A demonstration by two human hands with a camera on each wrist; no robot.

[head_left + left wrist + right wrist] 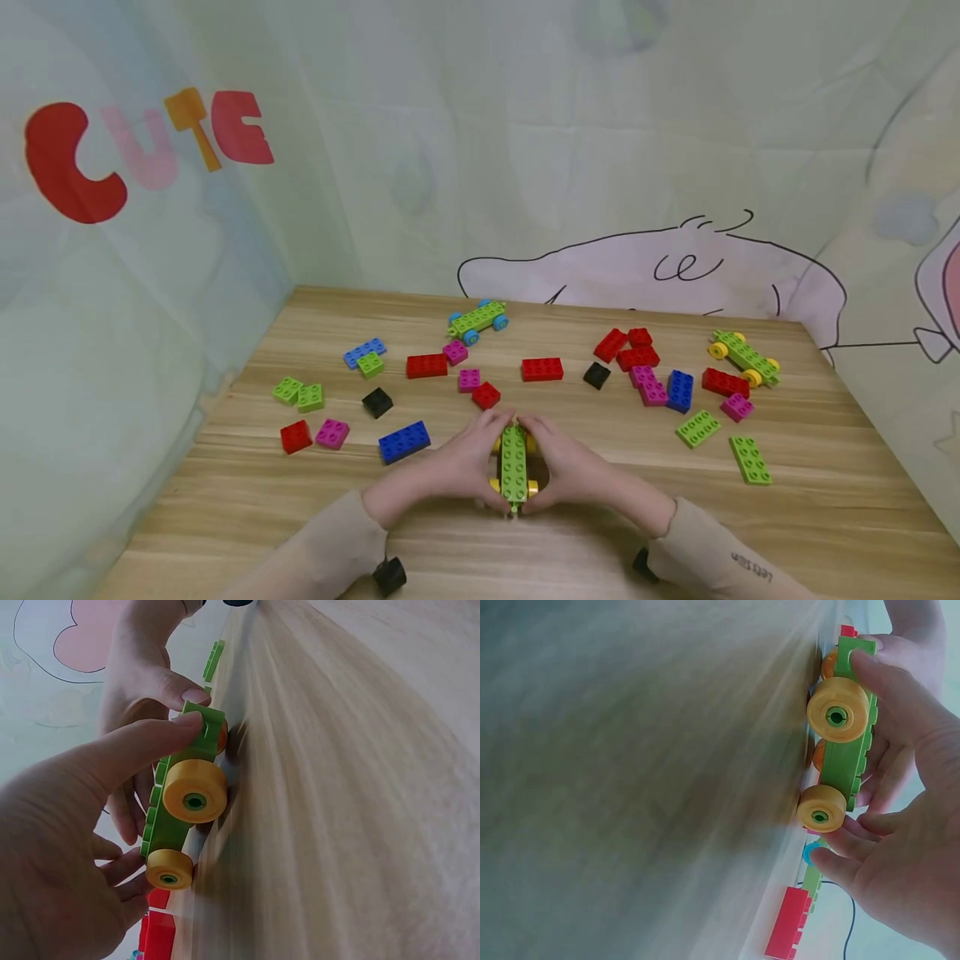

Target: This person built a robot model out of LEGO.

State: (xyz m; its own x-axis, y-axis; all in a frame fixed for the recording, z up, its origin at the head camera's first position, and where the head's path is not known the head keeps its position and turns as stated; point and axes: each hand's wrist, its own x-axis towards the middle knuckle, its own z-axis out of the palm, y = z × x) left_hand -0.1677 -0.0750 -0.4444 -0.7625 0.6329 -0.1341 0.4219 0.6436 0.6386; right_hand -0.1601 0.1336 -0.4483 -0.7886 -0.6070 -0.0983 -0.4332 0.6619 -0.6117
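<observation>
A green toy car base (513, 463) with studs on top and yellow wheels stands lengthwise at the front middle of the table. My left hand (471, 461) holds it from the left, and my right hand (568, 467) from the right. In the left wrist view, the left thumb (169, 731) presses the near end of the base while the other fingers reach toward its far end. The right wrist view gives the same grip mirrored, with the right thumb (889, 675) on the near end. Its yellow wheels (838, 709) sit at the wooden surface.
Beyond the hands lie scattered bricks, among them a blue brick (405, 442), a red brick (542, 369) and a black brick (597, 375). A blue-wheeled car base (478, 320) stands at the back, another with yellow wheels (746, 357) at back right. Printed cloth borders the table.
</observation>
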